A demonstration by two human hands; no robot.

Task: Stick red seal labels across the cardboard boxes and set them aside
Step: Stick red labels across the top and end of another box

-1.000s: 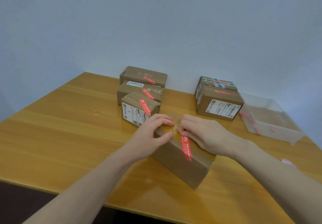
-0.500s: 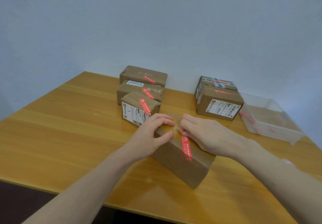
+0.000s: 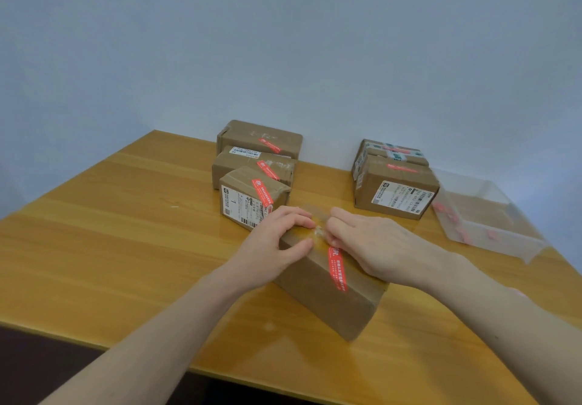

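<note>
A brown cardboard box lies at an angle in the middle of the wooden table. A red seal label runs from its top over the near side. My left hand grips the box's left end, thumb on the near face and fingers curled over the top. My right hand rests on the top of the box with its fingertips pressing down at the label's upper end, which they hide.
Three boxes with red labels stand behind my left hand. Two more labelled boxes stand at the back right. A clear plastic tray with loose red labels lies at the right edge.
Nothing but a slight shift of my fingers on the top of the box; the box and label stay in place.
</note>
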